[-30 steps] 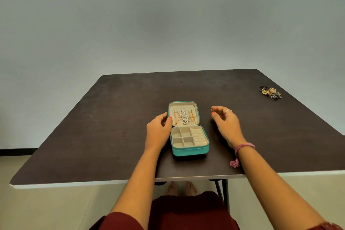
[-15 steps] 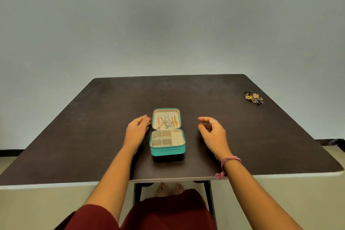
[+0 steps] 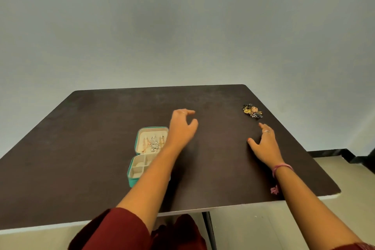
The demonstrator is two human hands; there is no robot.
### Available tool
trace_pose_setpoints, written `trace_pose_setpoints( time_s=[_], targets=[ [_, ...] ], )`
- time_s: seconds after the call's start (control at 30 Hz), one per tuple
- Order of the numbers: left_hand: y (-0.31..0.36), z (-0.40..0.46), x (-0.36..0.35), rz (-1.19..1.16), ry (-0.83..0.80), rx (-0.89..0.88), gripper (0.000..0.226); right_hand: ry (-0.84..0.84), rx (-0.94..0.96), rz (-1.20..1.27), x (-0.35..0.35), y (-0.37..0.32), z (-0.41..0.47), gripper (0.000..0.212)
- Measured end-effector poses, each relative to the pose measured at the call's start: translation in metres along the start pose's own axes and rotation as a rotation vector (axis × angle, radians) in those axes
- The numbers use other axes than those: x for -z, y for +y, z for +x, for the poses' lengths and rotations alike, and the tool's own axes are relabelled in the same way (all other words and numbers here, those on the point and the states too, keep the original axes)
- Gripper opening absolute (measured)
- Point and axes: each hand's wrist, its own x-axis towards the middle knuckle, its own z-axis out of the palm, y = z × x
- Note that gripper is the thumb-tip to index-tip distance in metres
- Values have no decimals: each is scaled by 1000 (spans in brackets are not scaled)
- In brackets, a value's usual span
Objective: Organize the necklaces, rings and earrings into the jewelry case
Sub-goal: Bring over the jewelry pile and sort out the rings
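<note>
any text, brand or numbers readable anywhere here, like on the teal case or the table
None can be read in the head view.
Teal zip-around jewelry case: no label or brand on its visible outer wall or cream lining.
Dark brown table top: plain, no marks.
Small heap of gold, pink and dark jewelry: too small to show any engraving.
Pink thread bracelet on the right wrist: no lettering.
Grey wall: bare.

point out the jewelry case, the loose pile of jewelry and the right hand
jewelry case (image 3: 140,136), head view, on the teal rim of the open lid's left side
pile of jewelry (image 3: 252,110), head view, on the pale piece at its middle
right hand (image 3: 265,146), head view, on the back of the hand
</note>
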Motion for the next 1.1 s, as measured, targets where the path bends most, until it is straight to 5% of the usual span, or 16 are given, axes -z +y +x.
trace_pose_setpoints(
  time_s=[0.2,0.73,1.1],
  targets=[
    [4,-10,-60,-48,-149,61,39,17,-11,-34,10,21,42,77],
    [-11,-13,-98,206,-164,46,58,-162,129,-17,9,35,162,98],
    [-20,-8,-101,273,-148,-13,54,-202,230,-90,-8,31,181,52]
  ],
)
